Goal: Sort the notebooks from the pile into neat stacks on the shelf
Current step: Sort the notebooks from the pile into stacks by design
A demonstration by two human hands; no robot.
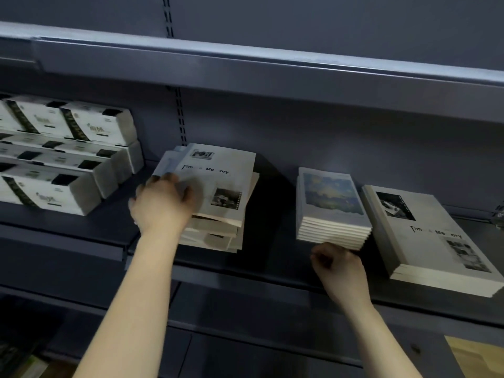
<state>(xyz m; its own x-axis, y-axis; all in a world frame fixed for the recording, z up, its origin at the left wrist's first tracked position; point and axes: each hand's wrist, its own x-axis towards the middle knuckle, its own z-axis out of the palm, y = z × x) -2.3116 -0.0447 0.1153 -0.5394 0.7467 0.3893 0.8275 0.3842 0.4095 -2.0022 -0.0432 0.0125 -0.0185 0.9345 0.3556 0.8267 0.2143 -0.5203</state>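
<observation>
Pile [218, 203] lies askew; left hand [163, 205], grip blurred beyond telling, could topple it; right hand [341, 266] curls its fingers, empty.

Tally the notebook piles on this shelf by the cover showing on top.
Time & Memory cover: 2 (untidy pile, right-hand stack)
Blue painted cover: 1 (middle stack)
Total: 3
</observation>
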